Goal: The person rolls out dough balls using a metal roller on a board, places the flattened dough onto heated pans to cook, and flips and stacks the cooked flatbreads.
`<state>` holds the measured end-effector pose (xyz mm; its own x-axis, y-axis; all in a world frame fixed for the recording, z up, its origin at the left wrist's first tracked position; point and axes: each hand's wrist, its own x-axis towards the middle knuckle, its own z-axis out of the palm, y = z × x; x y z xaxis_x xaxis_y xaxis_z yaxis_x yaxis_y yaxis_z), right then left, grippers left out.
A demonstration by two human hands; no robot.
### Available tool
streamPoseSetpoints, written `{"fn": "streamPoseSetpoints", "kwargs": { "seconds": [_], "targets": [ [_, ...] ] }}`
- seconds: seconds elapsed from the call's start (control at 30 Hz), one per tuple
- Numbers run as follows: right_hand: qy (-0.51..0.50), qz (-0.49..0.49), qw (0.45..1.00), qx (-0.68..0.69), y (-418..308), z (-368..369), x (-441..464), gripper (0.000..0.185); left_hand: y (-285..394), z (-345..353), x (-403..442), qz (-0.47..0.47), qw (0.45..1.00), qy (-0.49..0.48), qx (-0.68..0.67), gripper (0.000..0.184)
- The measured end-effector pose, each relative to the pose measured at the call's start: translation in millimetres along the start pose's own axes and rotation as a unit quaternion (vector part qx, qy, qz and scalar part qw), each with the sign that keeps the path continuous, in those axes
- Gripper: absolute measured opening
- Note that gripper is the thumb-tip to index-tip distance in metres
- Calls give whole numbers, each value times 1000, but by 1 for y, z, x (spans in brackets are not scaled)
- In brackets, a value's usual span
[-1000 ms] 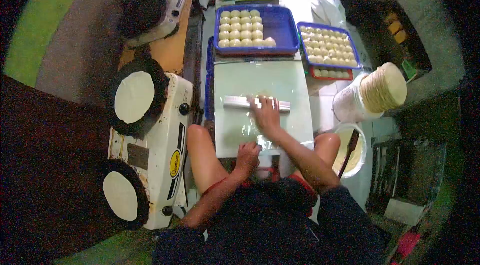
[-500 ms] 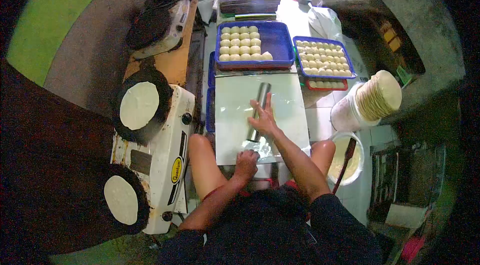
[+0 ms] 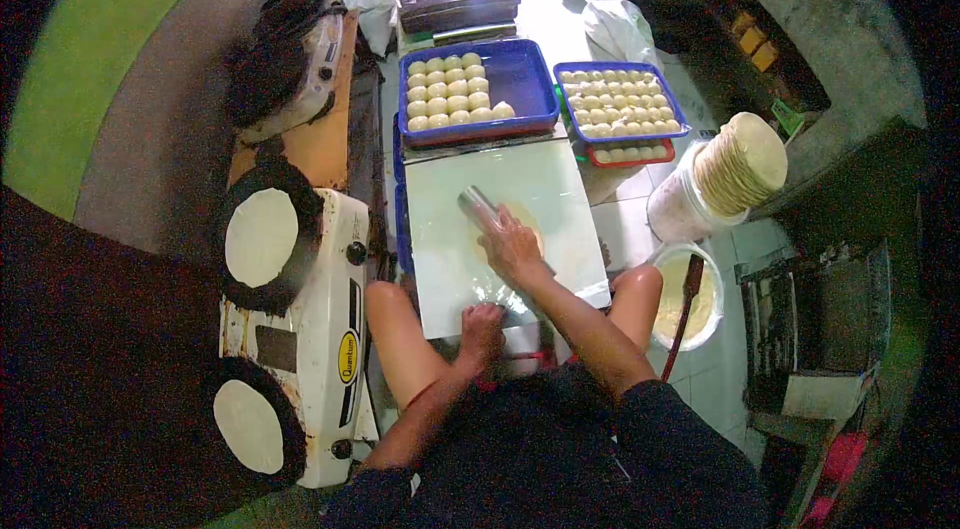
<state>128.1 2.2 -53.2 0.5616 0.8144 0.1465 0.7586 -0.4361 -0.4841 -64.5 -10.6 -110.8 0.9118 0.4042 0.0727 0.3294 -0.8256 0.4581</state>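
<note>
A metal rolling pin (image 3: 479, 207) lies slantwise over a thin round of dough (image 3: 534, 228) on the white board (image 3: 445, 259). My right hand (image 3: 514, 251) is on the pin, covering its near part. At the board's front edge, my left hand (image 3: 482, 332) is closed, with shiny clear plastic beside it. Whether its fingers pinch that plastic is hidden. Beyond the board, a blue tray (image 3: 525, 79) holds rows of dough balls (image 3: 447, 89).
On the left, a two-burner stove (image 3: 335, 329) carries flat dough rounds (image 3: 262, 237) on black pans. A second blue tray (image 3: 620, 134) of dough balls stands at right, near a stack of flatbreads (image 3: 745, 169) on a white bucket and a tub (image 3: 705, 329) with a brush-like tool.
The rolling pin has turned, its far end swinging left, and my right hand has moved with it. A dough round now shows beneath. My left hand stays closed by the edge. The camera view has shifted.
</note>
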Motion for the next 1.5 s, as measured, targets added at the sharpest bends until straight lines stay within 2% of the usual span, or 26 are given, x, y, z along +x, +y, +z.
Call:
{"fn": "streamPoseSetpoints", "kwargs": {
  "seconds": [0.07, 0.1, 0.2, 0.23, 0.33, 0.37, 0.47, 0.53, 0.6, 0.63, 0.73, 0.77, 0.87, 0.9, 1.0, 1.03, 1.13, 1.17, 1.27, 1.3, 1.4, 1.43, 1.5],
  "targets": [
    [-49, 76, 995, -42, -4, 1, 15, 35, -4, 3, -1, 8, 1000, 5, 12, 24],
    [-16, 40, 994, -105, -5, 0, 17, 27, 0, -3, 0, -5, 1000, -1, -4, 23],
    [102, 2, 989, -105, 0, -3, 26, 25, 5, -14, 0, -3, 999, 23, -44, 19],
    [157, 25, 985, -60, 6, 8, 34, 20, 5, -12, 0, -6, 998, 28, -48, 18],
    [130, 67, 989, -2, 14, 15, 49, 19, 6, -12, 0, -6, 996, 46, -70, 16],
    [76, 53, 995, 34, 23, 18, 55, 39, 6, -14, 0, -2, 995, 54, -82, 16],
    [46, 84, 965, 246, 23, 32, 69, 73, 5, -15, -1, 5, 996, 46, -79, 16],
    [-61, 35, 992, 102, 15, 22, 71, 78, 2, -12, 2, 2, 998, 36, -58, 17],
    [-169, -11, 985, -44, 8, 10, 60, 84, 3, -8, 0, -11, 999, 28, -36, 19],
    [-130, -57, 986, -86, 4, 8, 48, 75, 4, -7, -2, -7, 999, 32, -38, 20],
    [-138, -98, 980, -102, -2, -1, 24, 59, 5, -12, 0, 0, 999, 34, -28, 23],
    [-158, -98, 978, -93, -1, -5, 18, 49, 7, -15, 0, 1, 1000, 23, -16, 24],
    [-122, -117, 982, -88, 13, 1, -1, 40, 9, -22, 0, -10, 1000, -4, -21, 29],
    [-135, -94, 984, -67, 14, -4, -5, 35, 10, -23, 2, -14, 1000, -23, -14, 29],
    [-157, -46, 985, -55, 20, -21, -14, 37, 8, -24, 3, -12, 999, -40, -4, 29],
    [-180, -19, 981, -66, 16, -30, -13, 43, 6, -21, 4, -10, 999, -38, -3, 29],
    [-84, -23, 996, -13, 27, -20, -13, 56, 5, -19, 5, 6, 1000, -18, 8, 28],
    [-78, -15, 996, -28, 30, -16, -14, 67, 4, -20, 5, -5, 1000, -28, -9, 26],
    [-43, -23, 997, 67, 48, -1, -6, 73, 13, -34, 5, 0, 999, -28, -39, 25],
    [-16, -43, 999, 1, 38, -16, -10, 67, 12, -31, 6, 3, 999, -20, -41, 22],
    [-57, -7, 996, -62, 28, -30, -2, 59, 18, -38, 6, -7, 996, -5, -84, 21],
    [-8, -16, 999, -41, 26, -33, -1, 42, 17, -38, 8, -21, 997, -30, -71, 21],
    [27, -27, 997, -67, 35, -27, 7, 29, 18, -36, 11, -52, 994, -79, -49, 23]
  ]
}}
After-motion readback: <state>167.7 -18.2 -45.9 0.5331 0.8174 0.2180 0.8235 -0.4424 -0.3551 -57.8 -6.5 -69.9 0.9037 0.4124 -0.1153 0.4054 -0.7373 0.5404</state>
